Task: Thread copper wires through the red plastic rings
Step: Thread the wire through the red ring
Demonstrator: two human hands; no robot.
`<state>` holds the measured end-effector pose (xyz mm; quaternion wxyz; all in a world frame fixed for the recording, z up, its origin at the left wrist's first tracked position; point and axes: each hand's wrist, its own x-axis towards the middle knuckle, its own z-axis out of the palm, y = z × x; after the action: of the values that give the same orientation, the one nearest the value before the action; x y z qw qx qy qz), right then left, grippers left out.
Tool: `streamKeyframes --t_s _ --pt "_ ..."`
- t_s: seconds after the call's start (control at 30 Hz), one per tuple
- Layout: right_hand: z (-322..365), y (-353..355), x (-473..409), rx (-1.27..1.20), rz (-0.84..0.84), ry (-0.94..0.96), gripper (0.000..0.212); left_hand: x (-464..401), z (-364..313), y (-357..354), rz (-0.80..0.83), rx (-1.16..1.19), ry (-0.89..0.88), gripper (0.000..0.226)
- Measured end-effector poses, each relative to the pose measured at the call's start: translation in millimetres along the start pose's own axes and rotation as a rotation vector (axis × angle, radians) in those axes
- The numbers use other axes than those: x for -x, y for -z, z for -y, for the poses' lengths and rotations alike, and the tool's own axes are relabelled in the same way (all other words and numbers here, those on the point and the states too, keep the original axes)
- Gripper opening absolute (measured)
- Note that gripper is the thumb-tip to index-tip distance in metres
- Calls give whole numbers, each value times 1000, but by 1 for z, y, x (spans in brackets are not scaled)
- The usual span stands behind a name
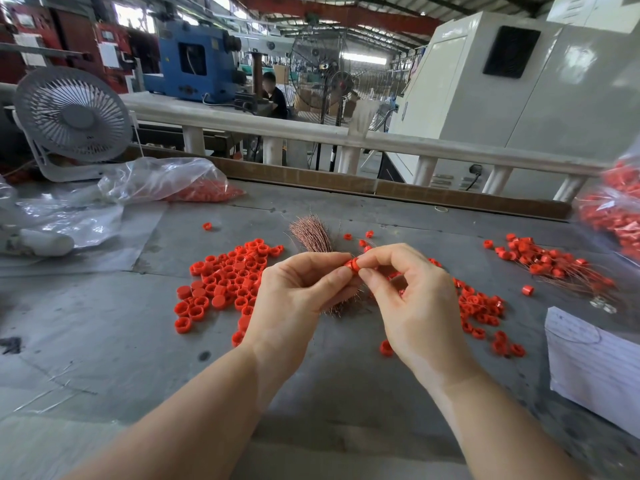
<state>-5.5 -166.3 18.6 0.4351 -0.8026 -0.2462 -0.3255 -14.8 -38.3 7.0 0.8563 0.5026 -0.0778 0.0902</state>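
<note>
Head view: left hand [298, 292] grips a wire bundle [311, 233] while both hands' fingertips pinch a ring [352, 265]; right hand [412, 299]. Light, stiff, likely slippery, it is best held by its rim.

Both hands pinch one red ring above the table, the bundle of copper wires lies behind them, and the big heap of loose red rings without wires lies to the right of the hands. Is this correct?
Not quite. In the head view the big heap of loose red rings lies left of the hands, not right. The rest holds: left hand and right hand pinch one red ring, with the bundle of copper wires behind.
</note>
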Motion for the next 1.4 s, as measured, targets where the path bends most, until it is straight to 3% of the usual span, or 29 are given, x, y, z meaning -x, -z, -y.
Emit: streamKeyframes --t_s 0.57,1.4 --pt "2 0 0 6 -28 -5 8 0 0 -1 17 18 8 15" --pt "10 -8 6 288 -90 120 7 3 6 -4 -17 53 40 24"
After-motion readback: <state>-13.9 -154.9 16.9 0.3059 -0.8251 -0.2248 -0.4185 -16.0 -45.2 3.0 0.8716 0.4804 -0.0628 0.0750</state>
